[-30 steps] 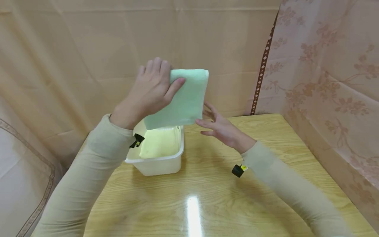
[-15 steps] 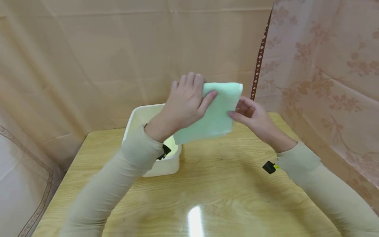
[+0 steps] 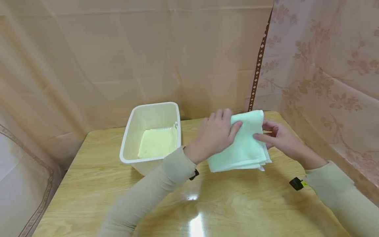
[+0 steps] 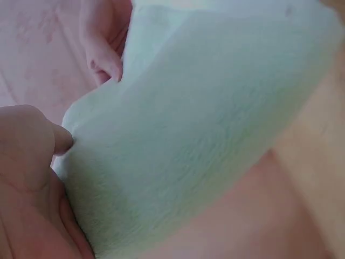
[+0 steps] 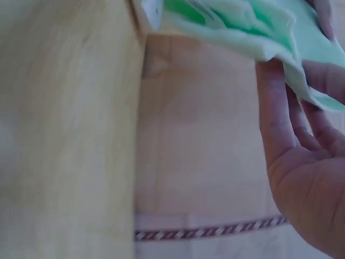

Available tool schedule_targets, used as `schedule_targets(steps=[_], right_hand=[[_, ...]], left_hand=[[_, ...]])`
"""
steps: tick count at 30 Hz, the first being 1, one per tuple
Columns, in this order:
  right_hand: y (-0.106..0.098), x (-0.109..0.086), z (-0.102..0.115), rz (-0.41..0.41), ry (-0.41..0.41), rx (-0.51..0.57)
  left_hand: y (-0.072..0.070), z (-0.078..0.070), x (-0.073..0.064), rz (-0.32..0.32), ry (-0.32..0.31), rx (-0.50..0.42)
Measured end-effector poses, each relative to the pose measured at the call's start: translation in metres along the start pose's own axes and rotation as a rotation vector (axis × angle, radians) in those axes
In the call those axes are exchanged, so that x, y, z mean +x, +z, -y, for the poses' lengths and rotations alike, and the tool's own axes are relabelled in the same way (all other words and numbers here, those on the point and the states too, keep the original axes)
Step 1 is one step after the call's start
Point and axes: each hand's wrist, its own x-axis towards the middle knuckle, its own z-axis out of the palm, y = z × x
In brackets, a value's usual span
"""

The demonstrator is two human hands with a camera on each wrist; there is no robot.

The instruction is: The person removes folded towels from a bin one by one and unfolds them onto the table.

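Note:
A folded mint-green towel hangs tilted over the right part of the table, its layered lower edges showing with a small white tag. My left hand grips its upper left edge, thumb in front and fingers behind. At the opposite edge my right hand pinches the towel between thumb and fingers. In the left wrist view the fuzzy towel fills the middle, with the left hand at its edge. The right wrist view shows the right hand holding the open folds of the towel.
A white plastic bin stands left of the hands on the wooden table. Inside it lies a folded pale yellow towel. Beige curtain hangs behind the table, and a pink floral curtain closes off the right side.
Both hands have carried the green towel right and downward, away from above the bin. The right hand, first at the towel's edge with spread fingers, now pinches it. The bin's inside is uncovered.

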Motion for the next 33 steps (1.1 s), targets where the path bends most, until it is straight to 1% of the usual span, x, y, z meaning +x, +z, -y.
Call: schedule_targets(steps=[2,5,8,13,16,19,22,24,25,26,28,31,33], right_hand=[[-0.004,-0.005,-0.014,0.029,0.048,0.013],[-0.008,-0.014,-0.035,0.058,0.124,0.031],[-0.01,-0.022,-0.054,0.073,0.176,0.047],[-0.014,-0.03,-0.078,0.079,0.247,0.042],[-0.018,-0.033,-0.088,0.059,0.273,0.026],[-0.021,-0.037,-0.096,0.032,0.299,-0.008],[-0.023,-0.041,-0.103,0.014,0.317,-0.055],[-0.024,-0.044,-0.106,0.005,0.319,-0.091],[-0.024,-0.045,-0.107,0.002,0.318,-0.109],[-0.025,-0.047,-0.108,0.0,0.31,-0.129],[-0.027,-0.049,-0.108,-0.006,0.307,-0.154],[-0.029,-0.051,-0.108,-0.012,0.307,-0.172],[-0.029,-0.053,-0.109,-0.015,0.31,-0.158]], left_hand=[[0.016,-0.004,-0.003,0.048,-0.022,-0.03],[0.039,-0.01,-0.007,0.153,-0.066,-0.079],[0.058,-0.015,-0.008,0.241,-0.081,-0.113],[0.088,-0.02,-0.003,0.306,-0.06,-0.13],[0.102,-0.019,0.004,0.335,-0.023,-0.145],[0.112,-0.015,0.013,0.397,0.061,-0.169],[0.12,-0.007,0.021,0.504,0.147,-0.256],[0.124,-0.002,0.025,0.565,0.173,-0.327],[0.126,0.0,0.028,0.581,0.176,-0.359],[0.129,0.002,0.03,0.585,0.18,-0.381],[0.132,0.004,0.033,0.565,0.191,-0.401],[0.137,0.004,0.036,0.52,0.212,-0.388],[0.14,0.003,0.036,0.494,0.219,-0.371]])
